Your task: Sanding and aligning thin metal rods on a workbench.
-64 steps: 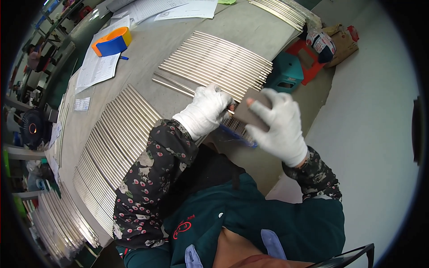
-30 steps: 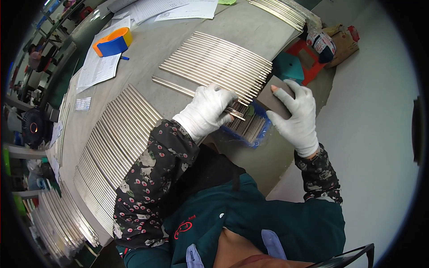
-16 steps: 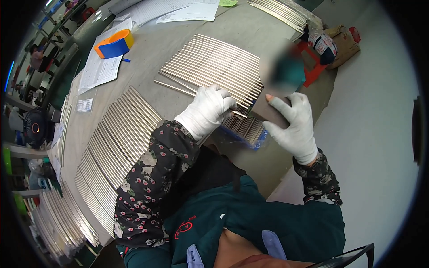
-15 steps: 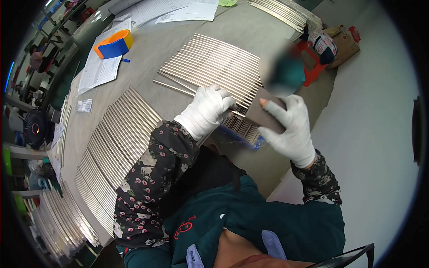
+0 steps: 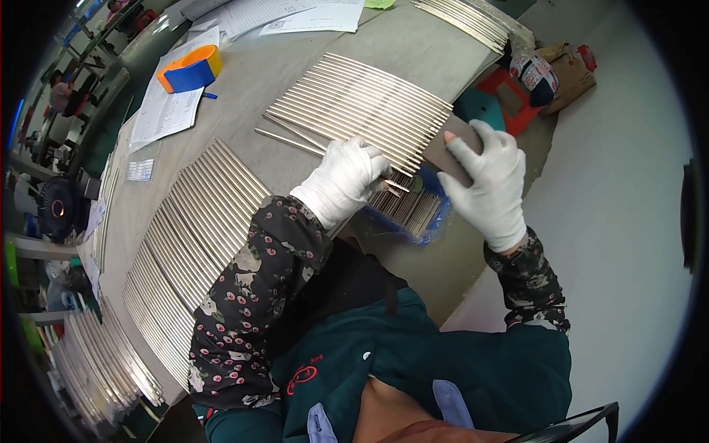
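My left hand [image 5: 341,179], in a white glove, is closed round a thin metal rod [image 5: 288,142]. Its far end sticks out to the left, and short rod ends show just right of my fingers. Gripped in my gloved right hand [image 5: 493,190] is a flat grey-brown block [image 5: 441,153] that looks like a sanding sponge; a bare fingertip shows on it. The block lies close to the right-hand ends of a row of shiny metal rods [image 5: 358,103] on the table, just beyond my left hand.
A second wide spread of rods [image 5: 199,221] lies on the table [image 5: 240,122] at left. Below the table edge, a blue-lined bin [image 5: 421,236] holds many upright rods. Papers [image 5: 166,118] and an orange-and-blue tape roll [image 5: 192,70] lie far left. A red stool [image 5: 517,118] stands at right.
My right hand has moved a little to the right with the block, uncovering more rod ends and the bin below. My left hand has hardly moved and keeps its grip.
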`<action>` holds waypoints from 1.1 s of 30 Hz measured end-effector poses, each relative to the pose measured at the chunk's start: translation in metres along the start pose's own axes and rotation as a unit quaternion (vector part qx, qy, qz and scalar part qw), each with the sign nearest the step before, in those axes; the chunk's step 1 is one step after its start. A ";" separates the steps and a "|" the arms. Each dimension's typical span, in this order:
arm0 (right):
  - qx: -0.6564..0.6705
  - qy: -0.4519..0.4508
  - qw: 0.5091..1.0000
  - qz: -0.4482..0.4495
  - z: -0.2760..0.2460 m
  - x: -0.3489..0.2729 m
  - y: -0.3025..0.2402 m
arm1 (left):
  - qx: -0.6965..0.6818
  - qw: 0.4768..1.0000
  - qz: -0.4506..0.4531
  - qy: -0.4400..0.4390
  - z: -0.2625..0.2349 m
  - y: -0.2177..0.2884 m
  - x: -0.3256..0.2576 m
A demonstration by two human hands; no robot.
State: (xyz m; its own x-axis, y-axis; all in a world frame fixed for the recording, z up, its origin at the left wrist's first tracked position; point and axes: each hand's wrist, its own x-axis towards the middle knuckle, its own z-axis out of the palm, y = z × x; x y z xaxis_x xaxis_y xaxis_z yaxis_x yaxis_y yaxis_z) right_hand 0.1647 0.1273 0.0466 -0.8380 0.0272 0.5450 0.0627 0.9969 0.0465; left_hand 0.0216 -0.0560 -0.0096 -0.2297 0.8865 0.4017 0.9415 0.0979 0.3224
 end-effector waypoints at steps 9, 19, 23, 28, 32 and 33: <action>0.018 -0.001 1.000 -0.007 -0.004 -0.004 0.001 | 0.016 1.000 0.006 -0.006 0.003 0.001 -0.002; 0.065 0.002 0.996 -0.053 -0.004 -0.002 -0.003 | 0.030 0.999 0.015 0.000 0.002 -0.002 0.003; 0.042 -0.027 0.996 -0.074 0.004 -0.004 -0.010 | 0.049 0.998 -0.012 -0.039 0.000 -0.002 0.000; 0.058 0.091 0.994 -0.009 0.022 0.027 0.030 | -0.025 0.999 0.045 0.001 0.000 -0.003 -0.004; 0.019 0.088 0.996 0.026 0.055 0.065 0.044 | 0.025 0.998 0.044 0.021 -0.025 0.008 -0.006; 0.006 0.083 0.994 0.068 0.066 0.076 0.052 | 0.028 0.998 0.047 0.021 -0.030 0.006 -0.007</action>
State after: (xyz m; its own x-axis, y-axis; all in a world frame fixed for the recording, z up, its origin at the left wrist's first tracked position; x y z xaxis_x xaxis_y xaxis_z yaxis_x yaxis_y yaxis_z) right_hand 0.0688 0.1865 0.0353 -0.7210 0.1503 0.6765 0.1620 0.9857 -0.0464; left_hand 0.0219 -0.0756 0.0155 -0.1490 0.8738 0.4630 0.9714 0.0419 0.2336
